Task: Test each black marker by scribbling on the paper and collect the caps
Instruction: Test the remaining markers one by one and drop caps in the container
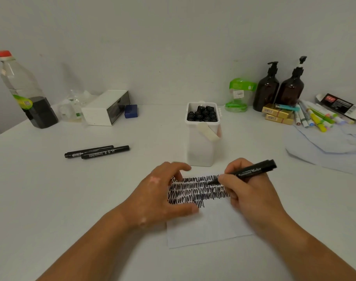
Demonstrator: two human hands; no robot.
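Two hands to enter first, says the clerk. State of each?

Lister: Item 1, right hand (252,193), pinching a black marker (251,170) near its tip. Nib is down on the scribbled rows (195,189), barrel slanting up and away to the right; the low grip suits short zigzags. Item 2, left hand (163,191), fingers spread and arched, thumb and fingertips pressing the paper (209,228) at its left edge, likely so the sheet does not slide under the strokes.

Clerk: Location of the paper?

Lister: Flat on the tabletop (71,199), near its front edge, about midway along. Upper part inked, lower part blank.

Clerk: Remaining stock?

Lister: Item 3, two markers (97,152) lying side by side, touching, left of the tabletop's middle and well apart from the paper; probably set aside. Item 4, white tub (201,147) just behind the paper, holding black round ends (202,114); caps or marker butts, cannot tell. No loose cap visible.
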